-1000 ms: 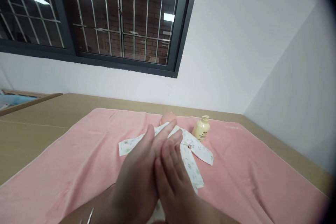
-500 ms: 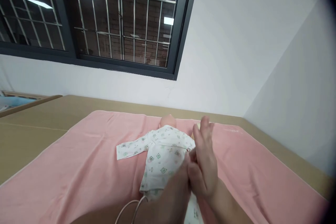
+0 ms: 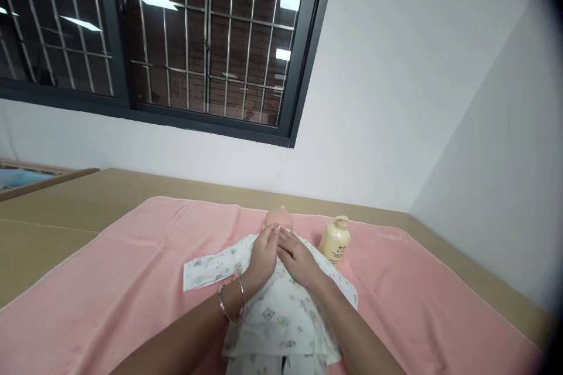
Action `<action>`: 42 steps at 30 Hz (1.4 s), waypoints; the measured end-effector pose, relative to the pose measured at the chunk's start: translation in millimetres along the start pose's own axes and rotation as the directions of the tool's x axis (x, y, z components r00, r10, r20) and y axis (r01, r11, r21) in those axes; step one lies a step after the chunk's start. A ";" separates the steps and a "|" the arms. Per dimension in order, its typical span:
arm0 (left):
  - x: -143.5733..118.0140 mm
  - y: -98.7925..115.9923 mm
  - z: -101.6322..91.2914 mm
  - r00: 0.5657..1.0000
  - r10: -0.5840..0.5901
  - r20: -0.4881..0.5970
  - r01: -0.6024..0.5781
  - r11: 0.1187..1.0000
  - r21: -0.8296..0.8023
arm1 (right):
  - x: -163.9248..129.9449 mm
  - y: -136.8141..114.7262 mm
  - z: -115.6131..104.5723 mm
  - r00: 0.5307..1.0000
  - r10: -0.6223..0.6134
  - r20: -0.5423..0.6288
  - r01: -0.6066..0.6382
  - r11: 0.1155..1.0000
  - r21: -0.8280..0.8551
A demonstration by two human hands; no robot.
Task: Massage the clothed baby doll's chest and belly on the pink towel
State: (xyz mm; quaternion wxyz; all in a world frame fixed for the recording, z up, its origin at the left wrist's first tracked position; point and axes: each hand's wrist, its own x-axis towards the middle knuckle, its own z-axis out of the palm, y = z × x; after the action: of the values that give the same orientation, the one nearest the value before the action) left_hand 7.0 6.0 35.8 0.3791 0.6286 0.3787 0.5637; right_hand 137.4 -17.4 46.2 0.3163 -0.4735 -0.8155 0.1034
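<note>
A baby doll (image 3: 278, 218) lies on its back, dressed in a white patterned top (image 3: 281, 304) and matching trousers. My left hand (image 3: 264, 255), with bangles at the wrist, and my right hand (image 3: 301, 259) rest by the doll's neck and upper chest. Their fingers are stretched out side by side, the fingertips meeting just below the doll's head. Neither hand holds anything visible; the palms are hidden. To the right of my right hand stands a pale yellow bottle (image 3: 335, 241) with dark lettering, close to the doll's shoulder.
A pink blanket (image 3: 141, 269) is spread under the doll on a tan surface (image 3: 53, 234). Behind rises a white wall with a dark-framed, barred window (image 3: 206, 41). Another wall closes off the right side. Something blue lies beyond a raised edge at far left.
My hands have moved from pressed together at the doll's right side to the doll's upper chest, fingertips meeting there. The yellow bottle, mostly hidden before, now shows.
</note>
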 end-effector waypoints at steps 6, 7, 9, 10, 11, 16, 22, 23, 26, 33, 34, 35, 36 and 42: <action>-15.0 -6.3 -2.8 0.997 0.007 -0.072 0.003 0.991 0.136 | -12.9 -20.1 12.5 0.946 0.322 -0.036 -0.319 0.905 -0.282; -15.3 -8.4 -3.8 0.996 0.005 -0.088 0.007 0.990 0.141 | -14.2 -26.0 14.7 0.964 0.268 0.000 -0.255 0.920 -0.297; -15.7 -13.5 -5.5 0.993 0.019 -0.115 0.000 0.986 0.165 | -14.4 -31.4 16.0 0.991 0.107 0.079 -0.083 0.962 -0.259; -16.3 -16.2 -6.1 0.993 0.039 -0.109 -0.017 0.982 0.190 | -13.4 -30.0 15.3 0.994 0.049 0.098 -0.026 0.974 -0.223; -17.4 -18.7 -6.6 0.994 0.061 -0.089 -0.039 0.973 0.225 | -12.1 -26.0 14.1 0.994 0.033 0.102 -0.013 0.981 -0.193; -23.5 -25.8 -9.2 0.996 0.077 0.050 -0.092 0.874 0.478 | -6.9 0.6 12.8 0.970 0.243 -0.015 -0.242 0.956 -0.165; -7.1 -32.5 -18.1 0.994 -0.059 0.094 -0.020 0.738 0.674 | -18.5 -30.5 26.3 0.908 0.415 -0.054 -0.412 0.863 -0.293; -3.4 -34.4 -19.9 0.993 -0.075 0.093 -0.009 0.729 0.685 | -21.4 -38.7 27.8 0.917 0.397 -0.041 -0.390 0.868 -0.307; 0.9 -37.8 -23.1 0.992 -0.059 0.107 -0.033 0.713 0.701 | -26.1 -51.3 28.2 0.950 0.312 -0.024 -0.304 0.903 -0.304; -28.5 -19.5 -11.3 0.960 0.148 0.240 -0.278 0.628 0.727 | -10.1 -4.5 14.3 0.932 0.361 -0.034 -0.361 0.916 -0.174; -32.8 -16.0 -9.1 0.951 0.167 0.259 -0.306 0.607 0.733 | -7.8 1.7 12.9 0.925 0.379 -0.037 -0.380 0.910 -0.165; -36.1 -12.7 -7.3 0.944 0.179 0.277 -0.329 0.586 0.741 | -6.3 5.8 11.9 0.919 0.393 -0.042 -0.394 0.904 -0.166; -38.1 -9.7 -6.2 0.937 0.183 0.296 -0.347 0.567 0.747 | -5.6 7.3 11.5 0.915 0.400 -0.047 -0.401 0.899 -0.177; -21.3 -6.1 -14.2 0.975 0.061 0.214 -0.210 0.577 0.789 | -14.3 -25.7 17.6 0.915 0.395 -0.085 -0.397 0.839 -0.371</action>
State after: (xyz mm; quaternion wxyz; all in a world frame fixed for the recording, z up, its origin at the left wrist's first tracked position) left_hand -9.1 -10.0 22.3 0.0381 0.8029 0.5112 0.3044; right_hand 113.5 -40.7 38.6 0.1921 -0.6842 -0.7035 0.0049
